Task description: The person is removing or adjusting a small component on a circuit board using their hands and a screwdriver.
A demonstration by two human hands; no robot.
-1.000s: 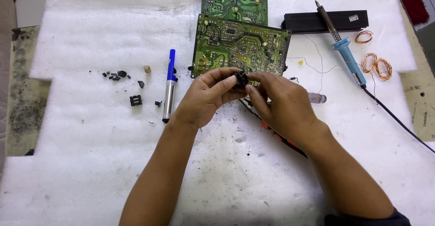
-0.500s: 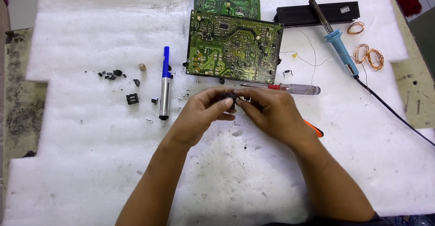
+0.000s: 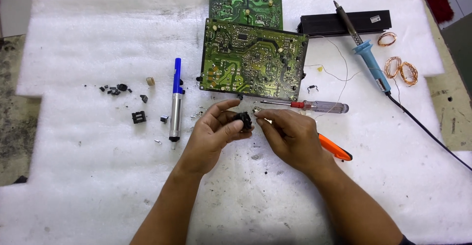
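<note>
Both hands drawn nearer than a second ago, off the green circuit board (image 3: 253, 60), now fully exposed. Left hand (image 3: 214, 137) pinching small black ridged component (image 3: 243, 120) between thumb and fingers; right hand (image 3: 290, 137) fingertips picking at its edge, orange-handled tool (image 3: 335, 147) beneath. Beyond: clear-handled screwdriver (image 3: 314, 107) right, blue-and-silver desoldering pump (image 3: 175, 100) left, on fibrous white foam sheet (image 3: 98, 43).

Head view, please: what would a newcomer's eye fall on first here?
Two green circuit boards lie at the top centre of the white foam sheet. Just below them, the left hand pinches a small black part, with the right hand beside it. A blue-handled soldering iron lies at upper right.
</note>
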